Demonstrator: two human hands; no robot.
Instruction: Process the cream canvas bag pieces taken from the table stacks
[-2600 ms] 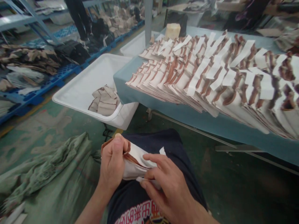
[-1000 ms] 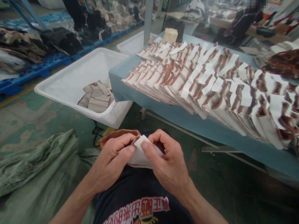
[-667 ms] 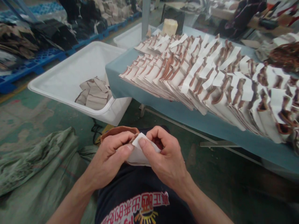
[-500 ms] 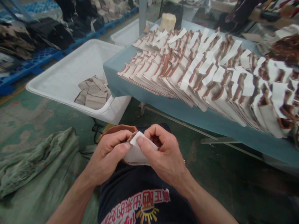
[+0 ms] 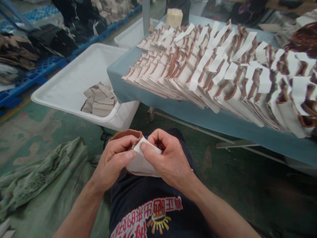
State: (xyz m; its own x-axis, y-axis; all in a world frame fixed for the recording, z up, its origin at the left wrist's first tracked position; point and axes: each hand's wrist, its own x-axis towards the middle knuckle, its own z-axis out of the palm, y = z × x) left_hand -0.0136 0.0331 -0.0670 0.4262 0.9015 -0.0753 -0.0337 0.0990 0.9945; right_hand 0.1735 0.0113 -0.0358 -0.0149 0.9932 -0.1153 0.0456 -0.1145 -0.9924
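Note:
Over my lap, both hands grip one cream fabric piece with a brown edge (image 5: 141,163). My left hand (image 5: 114,160) is closed on its left side, thumb pressed on the cream face, the brown rim curling over my fingers. My right hand (image 5: 166,159) is closed too, thumb and fingers pinching a white strip (image 5: 146,145) at the piece's top corner. Thumbs nearly meet there.
A blue-covered table (image 5: 198,117) ahead carries several overlapping rows of similar cream and brown pieces with white strips (image 5: 210,69). A white tub (image 5: 74,79) at its left holds a few folded pieces (image 5: 99,102). Green sacking (image 5: 42,175) lies on the floor at my left.
My right hand went from lying over the piece's lower side to pinching the white strip at its top corner. Since then both hands have drifted slightly left and kept their grip.

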